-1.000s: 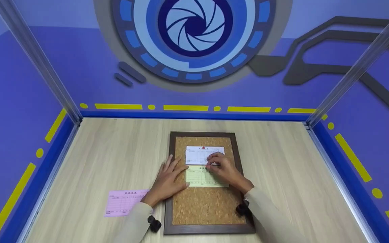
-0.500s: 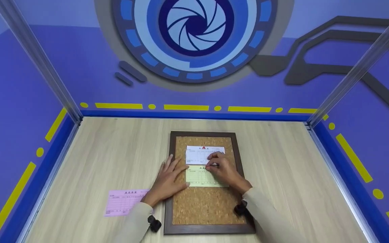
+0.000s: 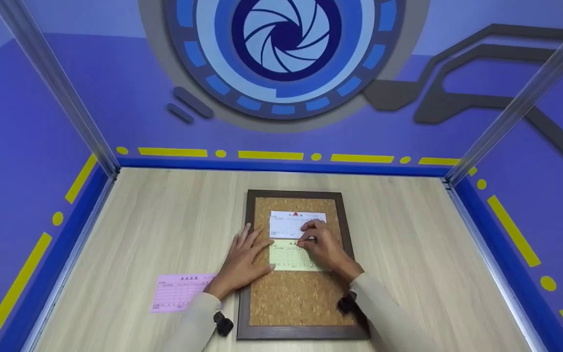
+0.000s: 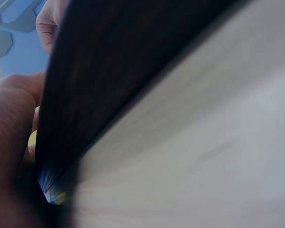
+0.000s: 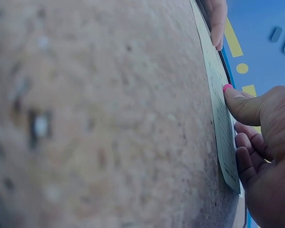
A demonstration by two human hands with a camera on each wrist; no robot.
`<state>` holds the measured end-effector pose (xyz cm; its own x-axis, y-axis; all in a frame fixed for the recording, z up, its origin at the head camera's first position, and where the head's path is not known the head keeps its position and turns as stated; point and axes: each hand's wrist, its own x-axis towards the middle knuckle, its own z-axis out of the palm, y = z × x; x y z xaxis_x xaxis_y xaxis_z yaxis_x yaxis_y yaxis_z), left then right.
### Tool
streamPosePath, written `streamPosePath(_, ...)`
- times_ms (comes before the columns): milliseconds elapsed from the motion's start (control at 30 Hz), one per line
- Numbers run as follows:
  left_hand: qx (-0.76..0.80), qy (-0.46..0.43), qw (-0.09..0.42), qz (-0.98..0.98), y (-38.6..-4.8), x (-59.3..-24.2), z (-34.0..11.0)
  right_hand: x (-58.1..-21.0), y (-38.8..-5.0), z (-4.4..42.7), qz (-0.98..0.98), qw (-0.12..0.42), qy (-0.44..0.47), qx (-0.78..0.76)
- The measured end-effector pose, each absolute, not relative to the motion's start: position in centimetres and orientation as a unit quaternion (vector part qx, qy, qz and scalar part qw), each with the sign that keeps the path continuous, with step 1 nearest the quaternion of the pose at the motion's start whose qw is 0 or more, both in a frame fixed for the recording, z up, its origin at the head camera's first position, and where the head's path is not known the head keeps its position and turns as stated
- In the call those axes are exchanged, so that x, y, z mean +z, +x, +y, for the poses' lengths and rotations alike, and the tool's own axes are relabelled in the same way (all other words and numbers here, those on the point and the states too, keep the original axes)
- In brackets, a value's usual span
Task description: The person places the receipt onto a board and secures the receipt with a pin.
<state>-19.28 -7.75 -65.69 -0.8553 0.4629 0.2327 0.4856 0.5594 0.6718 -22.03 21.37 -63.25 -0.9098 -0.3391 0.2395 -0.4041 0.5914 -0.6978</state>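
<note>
A cork board [image 3: 301, 299] in a dark frame lies on the table. On its upper part a white printed slip [image 3: 283, 226] is held by a red push pin [image 3: 295, 213]. Directly below lies a pale green slip [image 3: 287, 257]. My left hand [image 3: 242, 264] rests spread over the board's left edge, thumb and a fingertip on the green slip's left side. My right hand [image 3: 328, 248] pinches a second pin, whose pinkish-red head [image 5: 227, 87] shows in the right wrist view, against the green slip near its top edge. The pin's point is hidden.
A pink printed slip [image 3: 176, 293] lies on the wooden table [image 3: 164, 215] left of the board, partly under the left forearm. Blue printed panels [image 3: 66, 98] enclose the table at the back and both sides. The left wrist view shows mostly the dark frame [image 4: 95, 71], blurred.
Both hands keep nearly the same place. The right hand and wrist have shifted very slightly, still holding the pin at the green slip. The head view has tilted a little.
</note>
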Motion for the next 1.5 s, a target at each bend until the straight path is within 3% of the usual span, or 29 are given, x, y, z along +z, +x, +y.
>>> streamPosePath(633,-0.362,-0.259,-0.006,-0.895,-19.2,-65.4,-7.8,-62.4,-22.5,21.1,-0.896,0.003,0.187,0.402)
streamPosePath(1100,-0.393,-0.28,0.033,-0.875,-19.5,-66.6,-7.9,-61.5,-23.3,20.1,-0.912,0.006,0.167,0.374)
streamPosePath(1500,-0.367,-0.264,-0.006,-0.892,-19.3,-65.4,-7.8,-60.4,-23.9,19.1,-0.932,-0.017,0.103,0.348)
